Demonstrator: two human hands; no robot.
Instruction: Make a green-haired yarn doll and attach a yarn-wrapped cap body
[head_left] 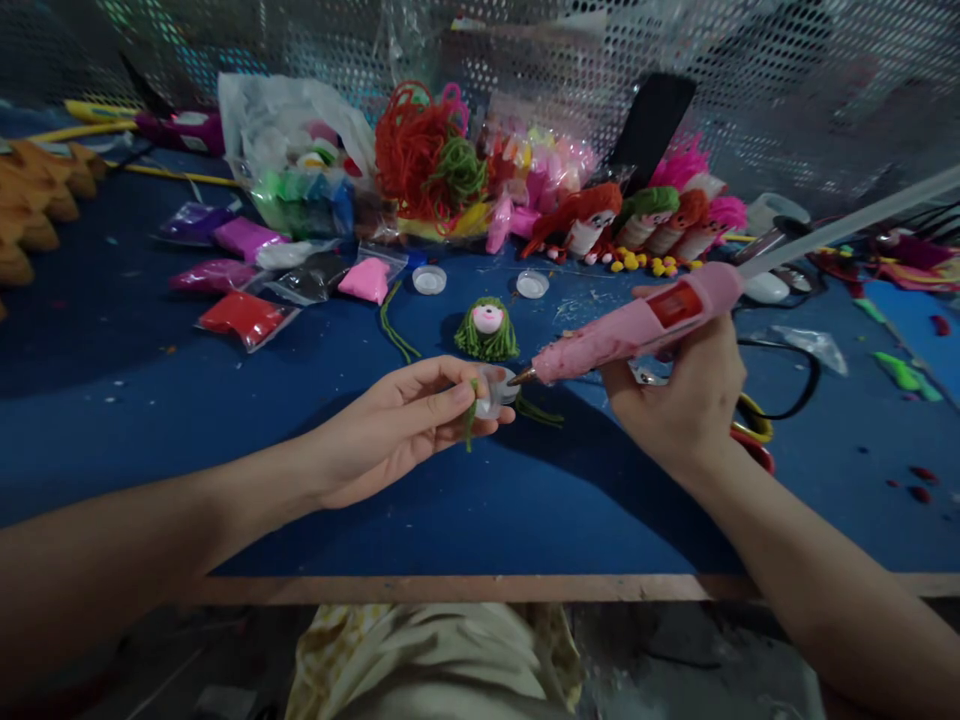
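My left hand (401, 425) pinches a small clear plastic cap (491, 392) with a strand of green yarn (471, 425) hanging from it. My right hand (686, 400) grips a pink hot glue gun (637, 325), whose metal tip touches the cap. A white glue stick (855, 222) sticks out of the gun's back end. Just behind the cap, a small doll head with green yarn hair and a pink face (487, 330) sits on the blue table (150, 400).
Bags of coloured clay (244, 318) lie at the left. Tangled red and green yarn (427, 150) and finished yarn-haired dolls (645, 222) line the back. Two white caps (429, 279) lie near the doll head. Scissors (754, 430) rest under my right wrist. The wooden table edge (480, 588) runs close to me.
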